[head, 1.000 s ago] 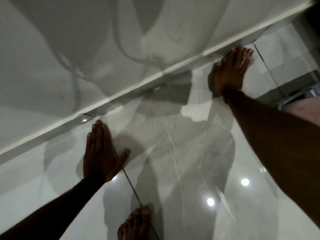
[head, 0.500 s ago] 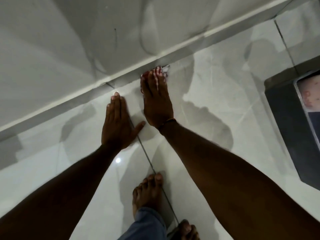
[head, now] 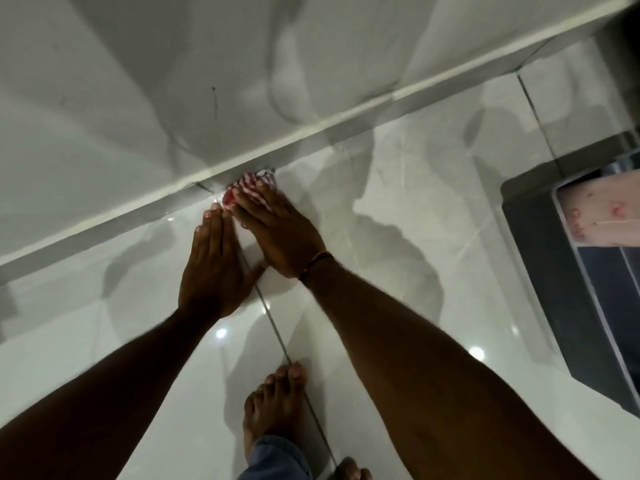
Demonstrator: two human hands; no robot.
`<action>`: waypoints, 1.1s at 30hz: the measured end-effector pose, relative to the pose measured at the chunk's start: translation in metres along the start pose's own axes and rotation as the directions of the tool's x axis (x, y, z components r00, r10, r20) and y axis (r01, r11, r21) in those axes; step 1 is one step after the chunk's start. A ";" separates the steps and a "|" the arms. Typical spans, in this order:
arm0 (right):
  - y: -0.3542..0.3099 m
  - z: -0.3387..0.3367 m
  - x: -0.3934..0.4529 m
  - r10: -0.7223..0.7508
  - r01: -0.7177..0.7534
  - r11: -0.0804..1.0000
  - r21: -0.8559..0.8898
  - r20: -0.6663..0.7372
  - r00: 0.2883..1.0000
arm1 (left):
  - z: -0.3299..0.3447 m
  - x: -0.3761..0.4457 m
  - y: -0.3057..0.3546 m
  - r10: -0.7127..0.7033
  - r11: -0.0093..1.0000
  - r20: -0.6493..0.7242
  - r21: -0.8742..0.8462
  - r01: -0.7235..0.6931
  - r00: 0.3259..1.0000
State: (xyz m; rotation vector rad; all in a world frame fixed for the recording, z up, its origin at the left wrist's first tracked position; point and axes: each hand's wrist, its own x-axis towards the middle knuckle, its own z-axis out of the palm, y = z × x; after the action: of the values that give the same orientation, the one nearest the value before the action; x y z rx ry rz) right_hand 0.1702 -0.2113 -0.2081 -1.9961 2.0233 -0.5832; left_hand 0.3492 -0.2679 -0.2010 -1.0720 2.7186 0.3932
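Observation:
My right hand [head: 277, 230] lies flat, fingers straight, pressing a red and white striped cloth [head: 247, 186] onto the glossy grey floor tile [head: 381, 220] right at the foot of the white wall [head: 173, 81]. Most of the cloth is hidden under the fingers. My left hand [head: 214, 268] rests flat on the tile beside it, fingers straight and together, thumb spread toward the right wrist. The two hands touch or nearly touch.
A pale skirting strip [head: 346, 119] runs diagonally along the wall base. My bare foot [head: 273, 407] stands on the tile near a grout line [head: 277, 337]. A dark box with a light-rimmed lid [head: 575, 278] sits at the right edge.
My right hand has slid the cloth leftward along the wall base from the far right until it lies beside my left hand. The left hand stayed flat on the tile.

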 end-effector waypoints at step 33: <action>0.177 -0.085 -0.032 0.601 -0.627 0.752 -0.203 -0.177 0.779 | 0.003 0.006 0.015 -0.109 0.994 -0.044 0.001 0.109 0.993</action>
State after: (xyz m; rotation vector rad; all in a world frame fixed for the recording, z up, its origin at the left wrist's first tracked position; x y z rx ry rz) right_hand -0.0245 -0.1724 -0.2138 -1.2621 2.7385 -0.2861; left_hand 0.3353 -0.2605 -0.2024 -1.2353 2.6821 0.3508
